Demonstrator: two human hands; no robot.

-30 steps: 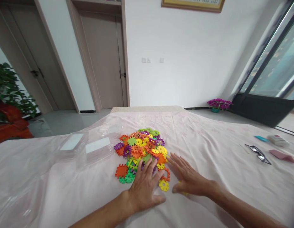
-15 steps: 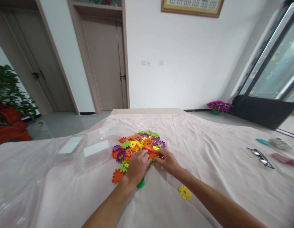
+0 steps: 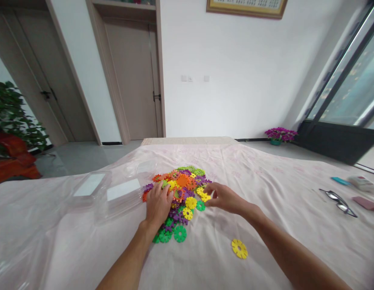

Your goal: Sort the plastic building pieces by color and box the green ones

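Note:
A heap of coloured plastic snowflake pieces [image 3: 183, 185] in orange, yellow, green and purple lies on a pale pink cloth [image 3: 265, 189]. My left hand [image 3: 158, 203] rests palm down on the heap's left side, fingers spread over the pieces. At the heap's right edge my right hand [image 3: 224, 197] has its fingers curled, fingertips touching a yellow piece [image 3: 205, 196]. Green pieces [image 3: 174, 233] lie near my left wrist. A single yellow piece [image 3: 239, 248] lies apart, near my right forearm.
A clear plastic box [image 3: 114, 193] and its lid sit left of the heap. Glasses [image 3: 339, 202], a teal item [image 3: 340, 181] and small boxes lie at the far right. Doors, a potted plant [image 3: 11, 121] and a glass door ring the room.
My hands moved forward into the heap, then spread apart, the left going left and the right going right. Pieces got pushed about; green ones now show near my wrist, and a yellow one lies apart.

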